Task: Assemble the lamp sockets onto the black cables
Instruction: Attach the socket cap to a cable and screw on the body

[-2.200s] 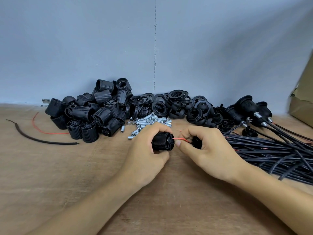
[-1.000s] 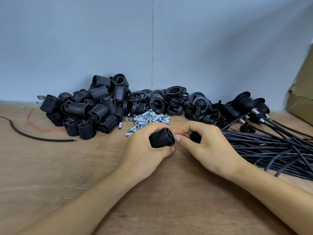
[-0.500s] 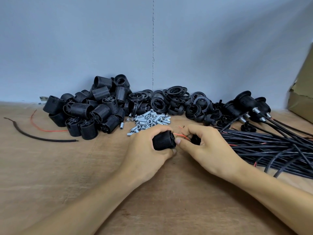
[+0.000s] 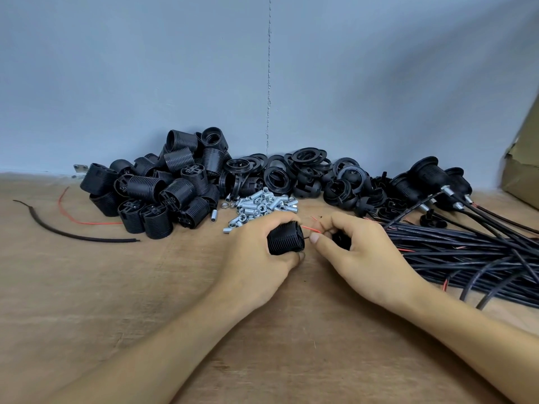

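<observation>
Head view: just in front of the heap of metal threaded tubes (image 4: 259,205), the left hand (image 4: 256,255) has its fingers wrapped around a ribbed black lamp socket (image 4: 285,239) that lies sideways. Also in front of the tubes, slightly to the right, the right hand (image 4: 361,258) pinches a red wire (image 4: 309,229) at the socket's end between thumb and forefinger. The bundle of black cables (image 4: 466,253) lies right of the tubes, and the pile of loose sockets (image 4: 163,196) lies left of them.

The lamp socket (image 4: 285,239) in the left hand (image 4: 256,258) is black plastic, ribbed, with a faint sheen. The red wire (image 4: 310,229) pinched by the right hand (image 4: 358,258) has smooth, glossy insulation. Just beyond the left hand, the threaded tubes (image 4: 262,204) are bright, shiny metal. Right of the right hand, the black cables (image 4: 466,252) look smooth and slightly glossy. Under both hands the tabletop (image 4: 116,287) is bare, matt, coarse-grained wood.
</observation>
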`<state>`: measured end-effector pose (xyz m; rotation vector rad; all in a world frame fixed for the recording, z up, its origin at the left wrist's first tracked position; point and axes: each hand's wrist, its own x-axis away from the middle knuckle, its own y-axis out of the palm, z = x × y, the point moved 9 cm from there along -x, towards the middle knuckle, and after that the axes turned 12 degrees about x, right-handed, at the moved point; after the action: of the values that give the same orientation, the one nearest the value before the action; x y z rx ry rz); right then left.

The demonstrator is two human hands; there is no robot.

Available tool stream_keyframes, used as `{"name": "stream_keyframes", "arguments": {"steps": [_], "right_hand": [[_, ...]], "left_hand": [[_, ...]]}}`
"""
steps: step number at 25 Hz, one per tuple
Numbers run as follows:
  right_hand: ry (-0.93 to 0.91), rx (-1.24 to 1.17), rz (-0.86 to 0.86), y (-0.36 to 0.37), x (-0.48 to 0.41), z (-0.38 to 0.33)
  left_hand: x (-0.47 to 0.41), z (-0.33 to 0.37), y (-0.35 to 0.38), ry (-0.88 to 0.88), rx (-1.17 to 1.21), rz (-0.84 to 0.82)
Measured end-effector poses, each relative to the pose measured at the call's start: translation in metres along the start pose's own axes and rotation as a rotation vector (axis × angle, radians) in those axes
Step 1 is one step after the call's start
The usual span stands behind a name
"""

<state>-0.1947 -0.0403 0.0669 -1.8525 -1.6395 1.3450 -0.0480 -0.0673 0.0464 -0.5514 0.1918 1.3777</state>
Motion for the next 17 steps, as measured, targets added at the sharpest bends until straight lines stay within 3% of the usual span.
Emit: {"name": "stream_keyframes", "arguments": {"steps": [17], "right_hand": [[0.020, -0.044, 0.034, -0.0004, 0.0020, 0.0033]], "left_hand": [[0.0008, -0.0058, 0.0012, -0.054, 0.046, -0.025]]}}
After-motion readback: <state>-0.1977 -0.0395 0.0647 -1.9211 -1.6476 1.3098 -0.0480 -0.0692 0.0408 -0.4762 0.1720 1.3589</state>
